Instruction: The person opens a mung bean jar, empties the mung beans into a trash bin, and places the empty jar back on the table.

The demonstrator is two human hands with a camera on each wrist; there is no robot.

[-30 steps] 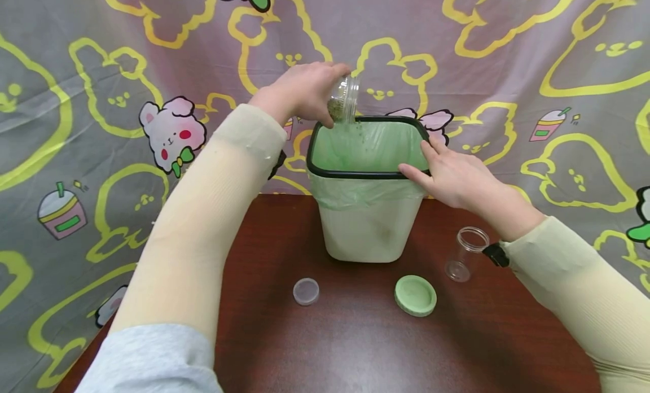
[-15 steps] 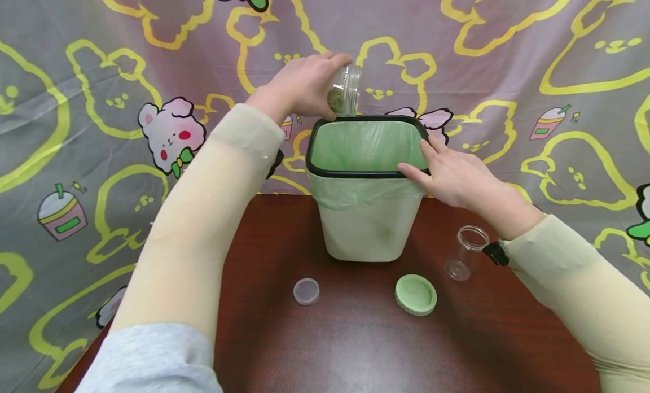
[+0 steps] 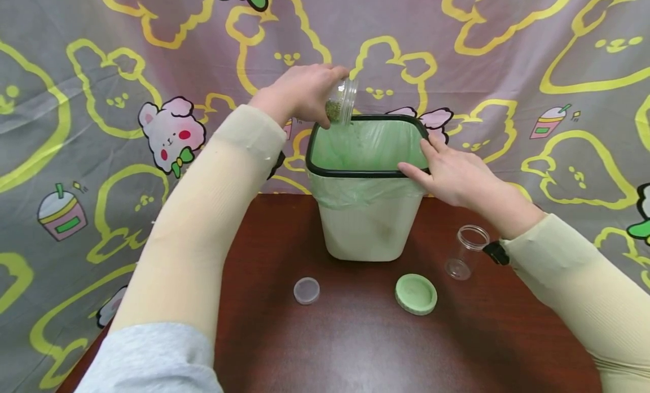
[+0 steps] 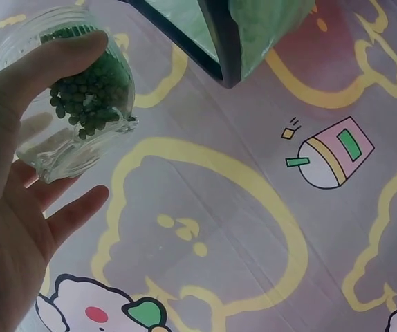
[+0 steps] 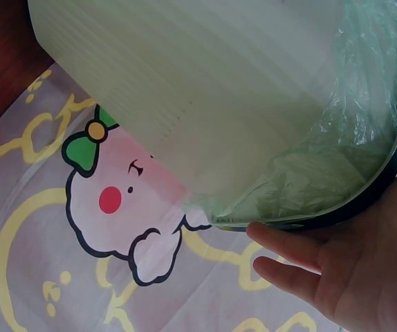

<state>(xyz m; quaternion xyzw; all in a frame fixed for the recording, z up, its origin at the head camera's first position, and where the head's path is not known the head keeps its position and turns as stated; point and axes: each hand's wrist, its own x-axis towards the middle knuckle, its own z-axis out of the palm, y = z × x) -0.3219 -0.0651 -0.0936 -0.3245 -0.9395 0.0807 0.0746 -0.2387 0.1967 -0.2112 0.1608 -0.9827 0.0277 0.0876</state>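
Note:
High over the left side of a lined trash can (image 3: 368, 229), my left hand (image 3: 302, 94) grips a clear jar (image 3: 342, 101) tipped on its side. Small dark green grains (image 4: 91, 86) lie along the jar's lower wall in the left wrist view. A few specks show in the air just below its mouth. My right hand (image 3: 452, 171) rests on the can's black rim (image 3: 365, 173) at the right front corner. Its thumb lies over the front edge and its fingers, fairly straight, touch the right side. In the right wrist view the fingers (image 5: 288, 266) lie outside the rim.
On the brown table (image 3: 350, 348) lie a small translucent lid (image 3: 307, 291) and a green lid (image 3: 416, 295), both in front of the can. A second clear jar (image 3: 459, 260) stands uncapped beside the right wrist. A patterned cloth (image 3: 508, 54) hangs behind.
The left hand rose slightly with the jar, then came back down and a little left. Grains were falling a second ago, and some specks show again now. The right hand has stayed put.

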